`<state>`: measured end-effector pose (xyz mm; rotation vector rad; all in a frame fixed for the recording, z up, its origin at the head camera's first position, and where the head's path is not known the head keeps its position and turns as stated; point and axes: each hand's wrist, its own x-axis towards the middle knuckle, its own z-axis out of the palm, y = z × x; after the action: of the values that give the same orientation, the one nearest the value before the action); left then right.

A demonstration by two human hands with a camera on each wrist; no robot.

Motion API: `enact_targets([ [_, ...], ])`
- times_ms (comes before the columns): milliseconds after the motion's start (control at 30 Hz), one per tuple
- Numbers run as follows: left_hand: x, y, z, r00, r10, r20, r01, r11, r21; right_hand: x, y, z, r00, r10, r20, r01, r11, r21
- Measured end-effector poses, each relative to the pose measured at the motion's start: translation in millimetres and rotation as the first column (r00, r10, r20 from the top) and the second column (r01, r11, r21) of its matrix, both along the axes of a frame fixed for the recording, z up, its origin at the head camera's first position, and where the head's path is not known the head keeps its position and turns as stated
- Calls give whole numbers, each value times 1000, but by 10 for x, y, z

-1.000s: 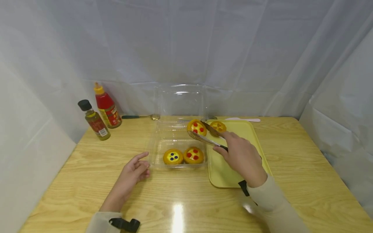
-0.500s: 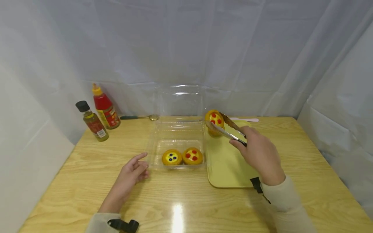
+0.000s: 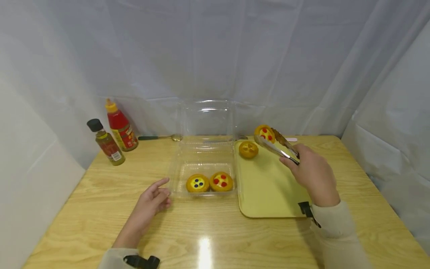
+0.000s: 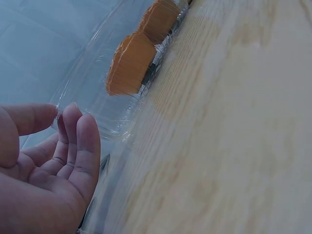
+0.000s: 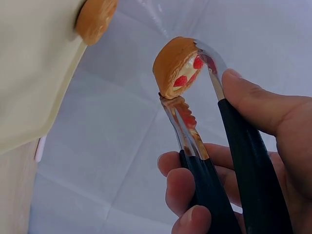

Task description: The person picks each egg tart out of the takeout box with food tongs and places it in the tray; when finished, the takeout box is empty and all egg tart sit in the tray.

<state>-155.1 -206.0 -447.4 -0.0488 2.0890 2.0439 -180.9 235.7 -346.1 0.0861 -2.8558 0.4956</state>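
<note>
My right hand (image 3: 312, 170) grips metal tongs (image 3: 275, 149) with dark handles. Between the tips of the tongs is a tart with red berries (image 5: 178, 70), tilted and raised above the far right of the yellow tray (image 3: 268, 194). A plain-topped tart (image 3: 248, 150) sits at the tray's far left corner. My left hand (image 3: 152, 200) pinches the near left corner of a clear plastic container (image 4: 80, 78), thumb tip on its rim. Inside the container's front row lie a blueberry-topped tart (image 3: 197, 183) and another red-topped tart (image 3: 221, 182). The container's lid (image 3: 206, 119) stands raised behind.
A red sauce bottle (image 3: 122, 129) and a dark-capped bottle (image 3: 108, 144) stand at the back left. A green-handled spoon (image 3: 158, 138) lies along the far edge. A pink handle (image 3: 292, 139) shows behind the tray. White sheeting (image 3: 208, 56) surrounds the wooden table (image 3: 188, 231).
My right hand has moved right with the tongs, carrying the red-topped tart from above the container's back past the plain-topped tart. My left hand has stayed at the container's corner.
</note>
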Motion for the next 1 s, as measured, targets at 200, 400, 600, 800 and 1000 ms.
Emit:
enact_targets([
  [200, -3, 2, 9, 1000, 11, 15, -11, 1000, 1, -52, 104, -54, 1000, -18, 15, 18, 1000, 5],
  [400, -3, -2, 14, 1000, 9, 8, -9, 1000, 2, -126, 179, -116, 997, -30, 67, 30, 1000, 4],
  [600, 1, -8, 5, 1000, -2, -2, 2, 1000, 7, -195, 226, -197, 988, -60, 145, 60, 998, 5],
  [800, -1, -7, 1, 1000, 1, 8, -1, 1000, 1, -253, 265, -282, 976, -83, 201, 81, 997, 18],
  [1000, -7, -7, 0, 1000, -5, 17, 5, 1000, 0, -299, 300, -358, 961, -103, 256, 98, 995, 32],
])
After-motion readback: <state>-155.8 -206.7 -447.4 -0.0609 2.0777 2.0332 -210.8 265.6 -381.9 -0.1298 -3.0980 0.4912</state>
